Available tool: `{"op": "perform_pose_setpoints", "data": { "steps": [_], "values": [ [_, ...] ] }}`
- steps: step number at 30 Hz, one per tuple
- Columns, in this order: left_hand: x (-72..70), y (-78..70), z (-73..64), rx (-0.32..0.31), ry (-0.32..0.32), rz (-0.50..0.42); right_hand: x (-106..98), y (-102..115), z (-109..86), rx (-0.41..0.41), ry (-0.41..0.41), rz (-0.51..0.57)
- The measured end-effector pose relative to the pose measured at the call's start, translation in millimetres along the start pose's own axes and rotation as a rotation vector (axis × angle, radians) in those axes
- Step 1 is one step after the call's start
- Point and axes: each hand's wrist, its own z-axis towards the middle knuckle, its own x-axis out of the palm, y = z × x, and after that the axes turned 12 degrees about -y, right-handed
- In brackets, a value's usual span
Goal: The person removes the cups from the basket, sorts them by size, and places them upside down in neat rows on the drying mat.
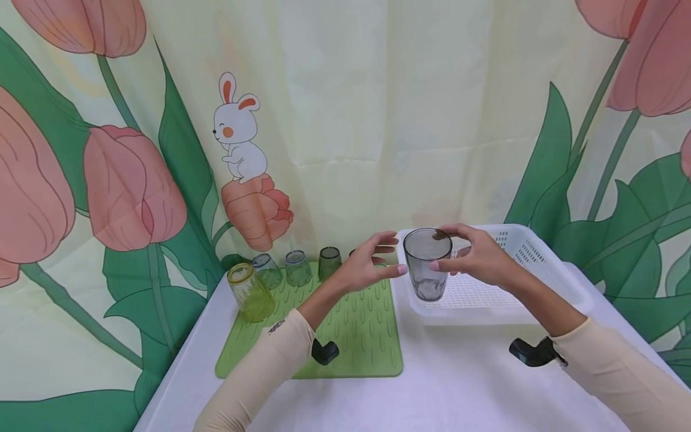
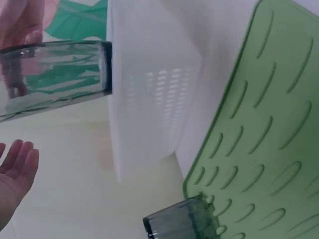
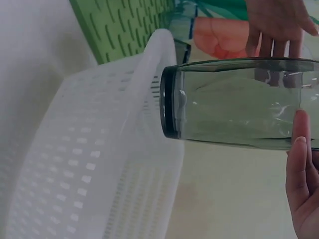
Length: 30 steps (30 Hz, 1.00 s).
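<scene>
My right hand (image 1: 483, 258) holds a grey, see-through drinking glass (image 1: 426, 270) near its top, thumb on the near side and fingers at the far side. The glass is upright in the air, over the left end of a white plastic basket (image 1: 502, 315). In the right wrist view, the thick dark base of the glass (image 3: 172, 102) is beside the basket wall. Just left of the glass is my left hand (image 1: 367, 264), its fingers loosely bent and holding nothing. A gap shows between that hand (image 2: 17, 184) and the glass in the left wrist view.
A green ridged mat (image 1: 361, 336) lies left of the basket. Along its back stand small tinted glasses (image 1: 299, 268), one partly hidden behind my left hand. A larger yellow-green glass (image 1: 254, 297) stands at its left edge. A printed curtain (image 1: 345, 120) hangs behind the white-covered table (image 1: 448, 384).
</scene>
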Motion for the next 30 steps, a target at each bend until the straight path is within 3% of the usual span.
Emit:
{"op": "perform_pose_setpoints", "data": {
  "steps": [11, 23, 30],
  "values": [
    [-2.5, -18.9, -12.6, 0.111, 0.069, -0.032, 12.6, 28.7, -18.7, -0.120, 0.078, 0.126],
    [-7.2, -28.3, -27.3, 0.119, 0.051, 0.030, 20.3, 32.3, -28.1, -0.122, 0.122, 0.183],
    [-17.9, -43.7, -34.8, 0.107, 0.033, 0.075, 30.1, 27.6, -34.3, -0.146, 0.139, 0.268]
  ]
}}
